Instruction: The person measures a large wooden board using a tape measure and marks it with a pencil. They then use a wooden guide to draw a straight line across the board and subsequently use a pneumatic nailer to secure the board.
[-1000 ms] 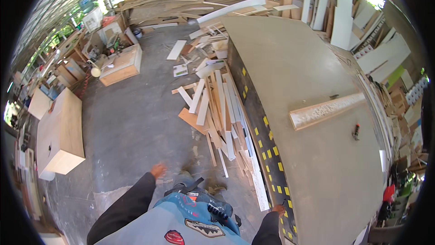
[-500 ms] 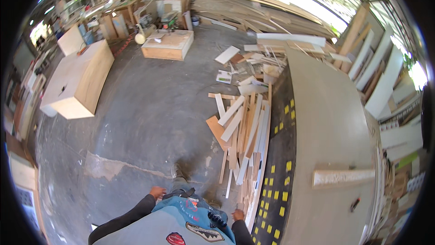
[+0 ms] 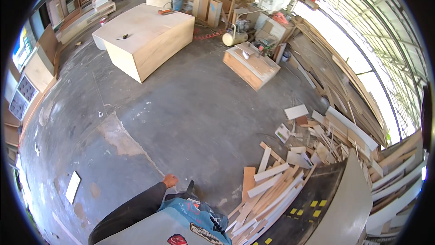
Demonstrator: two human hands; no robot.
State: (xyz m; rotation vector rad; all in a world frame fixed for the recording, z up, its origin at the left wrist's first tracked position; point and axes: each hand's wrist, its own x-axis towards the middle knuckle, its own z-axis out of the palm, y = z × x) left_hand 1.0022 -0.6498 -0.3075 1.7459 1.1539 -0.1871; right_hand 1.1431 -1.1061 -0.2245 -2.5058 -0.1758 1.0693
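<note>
My left hand (image 3: 170,180) hangs low in front of my body, at the end of a dark sleeve (image 3: 131,211). Its fingers look loosely bent, and nothing shows in it. Beneath it lies the grey concrete floor (image 3: 181,127), near a pale patch (image 3: 120,138) with a crack running toward the hand. My right hand is out of view. At my right side, nearest to me, is a pile of wood offcuts (image 3: 272,190) with white and brown strips.
A large plywood box (image 3: 149,41) stands ahead on the left, carrying a tape measure (image 3: 123,37). Farther right are a low wooden box (image 3: 251,66) and an air compressor (image 3: 233,36). A long grey panel (image 3: 344,204) borders the offcuts. A white board piece (image 3: 73,187) lies at left.
My view has swung left, so the plywood box and low box sit farther right in it. My right hand has left the view; my left hand is still low in front.
</note>
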